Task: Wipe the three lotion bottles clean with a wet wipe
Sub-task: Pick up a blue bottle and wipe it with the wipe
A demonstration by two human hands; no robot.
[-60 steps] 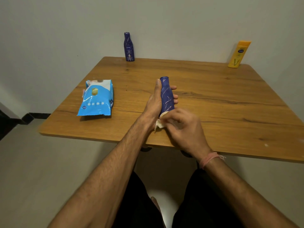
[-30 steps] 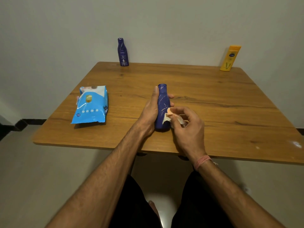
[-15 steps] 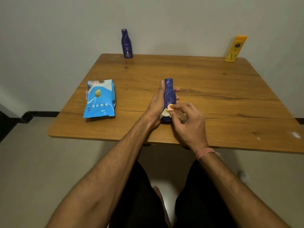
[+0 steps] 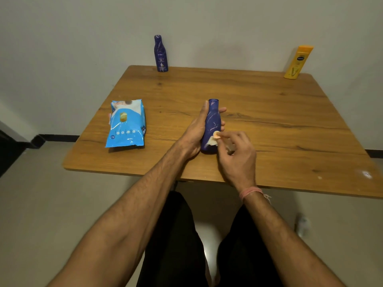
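My left hand (image 4: pixel 193 133) wraps around a dark blue lotion bottle (image 4: pixel 212 123) standing upright near the table's front edge. My right hand (image 4: pixel 236 154) pinches a small white wet wipe (image 4: pixel 211 141) and presses it against the bottle's lower right side. A second dark blue bottle (image 4: pixel 160 53) stands at the back left by the wall. At the back right corner, an orange-yellow lotion bottle (image 4: pixel 298 62) leans toward the wall.
A blue and white pack of wet wipes (image 4: pixel 126 123) lies flat on the wooden table (image 4: pixel 269 112), left of my hands. The wall runs close behind the table. My legs in dark trousers show under the front edge.
My right hand has rubbed the wipe on the lower part of the held bottle, shifting from its base up to its side. The left hand's grip is unchanged.
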